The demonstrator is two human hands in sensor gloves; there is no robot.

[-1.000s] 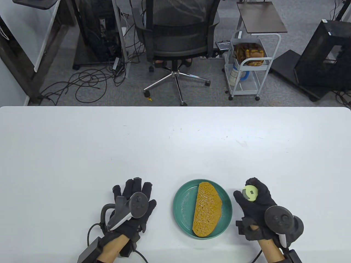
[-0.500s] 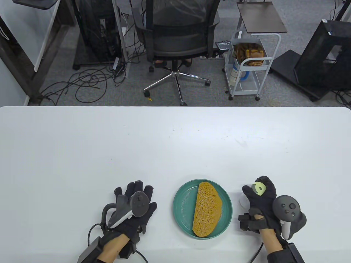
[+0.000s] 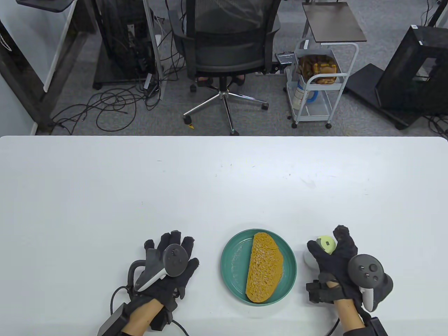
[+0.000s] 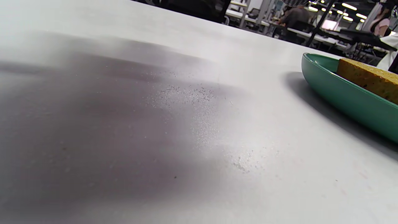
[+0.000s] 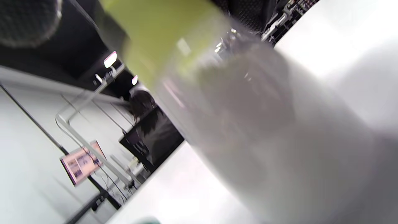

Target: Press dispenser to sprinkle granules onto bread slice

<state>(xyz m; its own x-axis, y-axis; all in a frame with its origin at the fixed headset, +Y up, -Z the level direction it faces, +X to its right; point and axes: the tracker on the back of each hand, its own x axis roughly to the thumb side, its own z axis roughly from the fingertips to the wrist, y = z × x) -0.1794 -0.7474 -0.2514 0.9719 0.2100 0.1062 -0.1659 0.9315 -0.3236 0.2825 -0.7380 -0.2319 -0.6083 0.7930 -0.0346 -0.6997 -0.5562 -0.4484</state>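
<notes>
A brown bread slice (image 3: 264, 267) lies on a green plate (image 3: 232, 259) near the table's front edge; both also show at the right of the left wrist view, the slice (image 4: 370, 79) in the plate (image 4: 342, 99). My right hand (image 3: 332, 253) grips a dispenser (image 3: 325, 243) with a yellow-green cap and a white body, just right of the plate. In the right wrist view the dispenser (image 5: 248, 118) fills the frame, blurred. My left hand (image 3: 171, 259) rests flat on the table left of the plate, fingers spread, holding nothing.
The white table (image 3: 210, 182) stretches far behind the plate. Fine white granules (image 4: 199, 99) lie scattered on the table near my left hand. An office chair (image 3: 227, 42) and a small cart (image 3: 315, 84) stand beyond the far edge.
My right hand has drawn back toward the front edge and rotated, tipping the dispenser so its cap faces more sideways. My left hand has barely moved.
</notes>
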